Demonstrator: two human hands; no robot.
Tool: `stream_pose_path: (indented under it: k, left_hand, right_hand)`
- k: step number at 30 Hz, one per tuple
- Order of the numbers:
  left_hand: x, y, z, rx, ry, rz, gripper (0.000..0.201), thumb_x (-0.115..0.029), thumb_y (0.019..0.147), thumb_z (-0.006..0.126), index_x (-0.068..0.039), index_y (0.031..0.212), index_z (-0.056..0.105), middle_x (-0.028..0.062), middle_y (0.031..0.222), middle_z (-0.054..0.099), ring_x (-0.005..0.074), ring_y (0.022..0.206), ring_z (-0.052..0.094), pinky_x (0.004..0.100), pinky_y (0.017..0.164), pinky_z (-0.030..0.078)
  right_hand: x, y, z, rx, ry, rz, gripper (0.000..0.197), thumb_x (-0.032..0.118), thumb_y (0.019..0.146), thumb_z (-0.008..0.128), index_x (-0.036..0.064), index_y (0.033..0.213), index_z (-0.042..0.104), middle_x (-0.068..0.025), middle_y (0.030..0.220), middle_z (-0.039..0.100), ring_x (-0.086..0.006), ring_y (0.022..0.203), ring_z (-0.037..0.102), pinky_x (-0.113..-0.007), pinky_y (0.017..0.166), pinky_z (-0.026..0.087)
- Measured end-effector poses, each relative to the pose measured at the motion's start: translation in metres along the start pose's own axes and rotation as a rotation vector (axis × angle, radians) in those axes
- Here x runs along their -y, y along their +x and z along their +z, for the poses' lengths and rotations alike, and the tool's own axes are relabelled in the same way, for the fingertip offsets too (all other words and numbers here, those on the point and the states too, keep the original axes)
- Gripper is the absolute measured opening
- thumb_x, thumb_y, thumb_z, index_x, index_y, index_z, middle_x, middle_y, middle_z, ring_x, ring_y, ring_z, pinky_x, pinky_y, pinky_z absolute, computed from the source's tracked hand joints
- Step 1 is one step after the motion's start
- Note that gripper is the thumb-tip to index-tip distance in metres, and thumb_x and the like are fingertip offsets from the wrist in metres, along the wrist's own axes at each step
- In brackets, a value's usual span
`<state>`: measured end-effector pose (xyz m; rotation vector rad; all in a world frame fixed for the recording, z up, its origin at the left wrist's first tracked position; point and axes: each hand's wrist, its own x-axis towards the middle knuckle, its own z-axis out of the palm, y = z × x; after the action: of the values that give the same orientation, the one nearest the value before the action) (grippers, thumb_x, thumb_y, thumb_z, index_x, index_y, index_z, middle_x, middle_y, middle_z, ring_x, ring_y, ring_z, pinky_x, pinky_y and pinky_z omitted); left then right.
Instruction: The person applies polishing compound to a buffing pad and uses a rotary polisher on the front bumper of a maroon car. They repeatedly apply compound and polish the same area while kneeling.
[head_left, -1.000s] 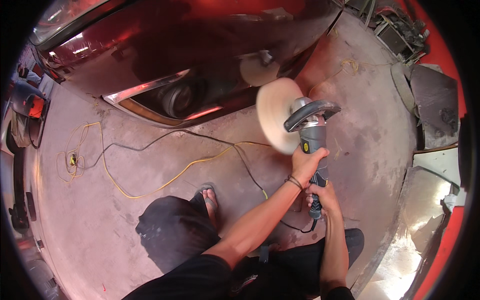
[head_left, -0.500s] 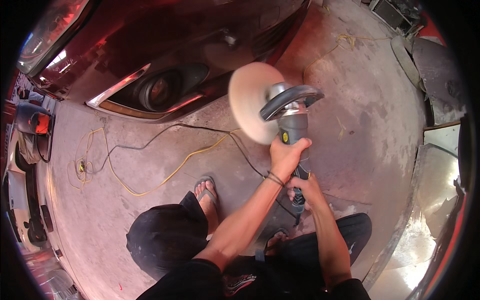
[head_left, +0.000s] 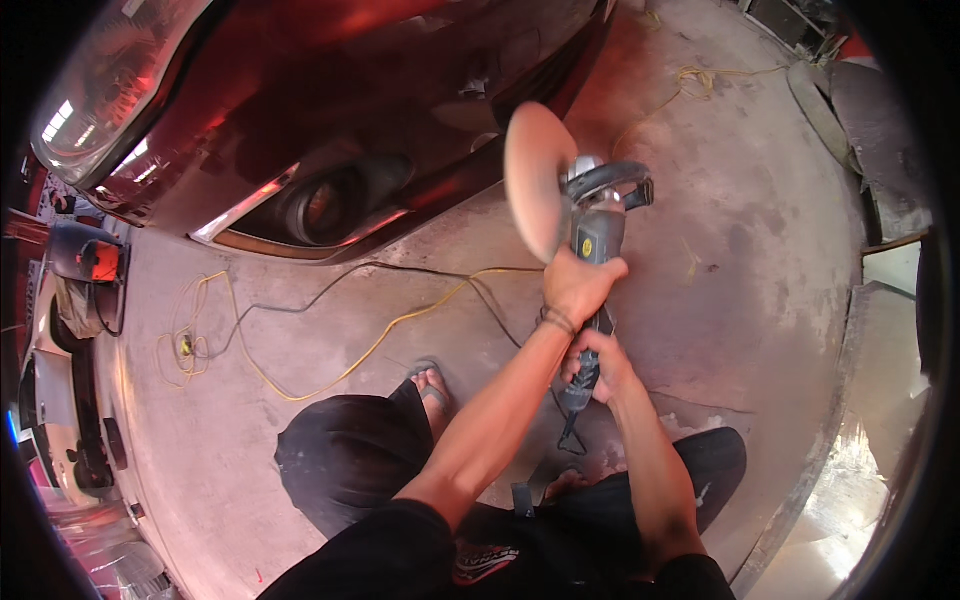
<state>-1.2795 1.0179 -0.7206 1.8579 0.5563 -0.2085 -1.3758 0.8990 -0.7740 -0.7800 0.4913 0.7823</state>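
Dusty, stained grey concrete floor [head_left: 740, 320] of a cluttered workshop, crossed by a thin yellow cable [head_left: 365, 352] and a slender black cable [head_left: 305, 308]. A glossy dark-red car bumper [head_left: 290, 110] occupies the upper left; a pale, shiny sheet [head_left: 850, 475] lies along the right. The grey-and-black electric polisher [head_left: 603, 228], with its pale round pad [head_left: 537, 180], is held above the floor near the bumper; the left hand [head_left: 580, 287] is closed around its body, the right hand [head_left: 607, 366] wrapped around its rear grip.

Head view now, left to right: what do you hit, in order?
Orange-black item → yellow plug → fog lamp → left foot → polisher → shiny sheet
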Motion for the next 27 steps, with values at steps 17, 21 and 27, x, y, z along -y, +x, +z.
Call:
stream_pose_path:
  k: [17,21,27]
  left_hand:
    - [0.067,-0.07,-0.064,0.019,-0.288,-0.014,0.058,-0.03,0.079,0.091,0.005,0.122,0.076,0.0121,0.107,0.079,0.0248,0.087,0.076,0.0398,0.084,0.062]
    - [0.022,-0.033,-0.056,0.031,0.38,-0.013,0.078,-0.05,0.068,0.091,0.006,0.121,0.079,0.0241,0.11,0.084,0.032,0.1,0.083,0.0438,0.094,0.063]
    - [-0.043,-0.033,-0.066,-0.052,0.894,0.079,0.079,-0.053,0.068,0.091,0.006,0.119,0.08,0.0276,0.113,0.083,0.0369,0.106,0.083,0.0447,0.098,0.065]
  right_hand:
    - [-0.111,-0.016,0.022,0.015,-0.187,-0.148,0.013,0.014,0.085,0.077,0.0037,0.09,0.071,-0.0064,0.071,0.069,-0.0178,0.053,0.064,-0.036,0.051,0.05]
    - [-0.101,0.027,0.024,0.251,0.172,0.048,0.021,0.026,0.093,0.075,0.0074,0.103,0.073,-0.0078,0.09,0.075,-0.0213,0.084,0.075,-0.043,0.076,0.061]
    - [-0.098,0.04,0.093,0.493,0.563,-0.074,0.036,0.036,0.094,0.077,0.0148,0.122,0.072,-0.0024,0.112,0.078,-0.0246,0.109,0.076,-0.045,0.096,0.063]
